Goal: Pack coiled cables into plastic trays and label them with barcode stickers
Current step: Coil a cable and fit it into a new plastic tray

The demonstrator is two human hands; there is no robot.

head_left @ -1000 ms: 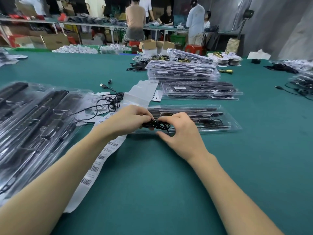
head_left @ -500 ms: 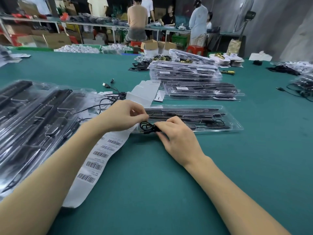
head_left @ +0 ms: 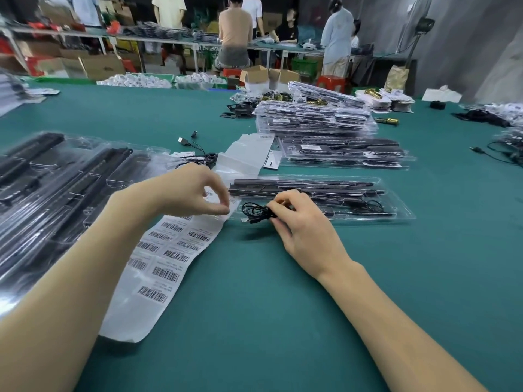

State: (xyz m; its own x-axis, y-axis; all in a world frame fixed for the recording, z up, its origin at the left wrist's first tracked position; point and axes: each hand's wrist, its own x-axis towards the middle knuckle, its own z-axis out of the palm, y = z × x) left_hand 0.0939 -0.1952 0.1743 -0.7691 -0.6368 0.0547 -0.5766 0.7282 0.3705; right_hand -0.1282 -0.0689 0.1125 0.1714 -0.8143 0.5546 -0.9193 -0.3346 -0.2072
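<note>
We see right hand (head_left: 304,227) pinching coiled cable (head_left: 254,212) at near edge of tray (head_left: 402,215). Left hand (head_left: 188,193) curls over sticker strip (head_left: 161,258), thumb and fingertips together at its far end. Strip lies on green table (head_left: 254,321). Tray stacks (head_left: 314,117) behind.

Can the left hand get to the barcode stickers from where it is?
Probably yes. The left hand hovers right over the top of the sticker sheet, its fingers curled as if pinching, nothing between them. The right hand is off to the side gripping the coiled cable, so it does not block.
</note>
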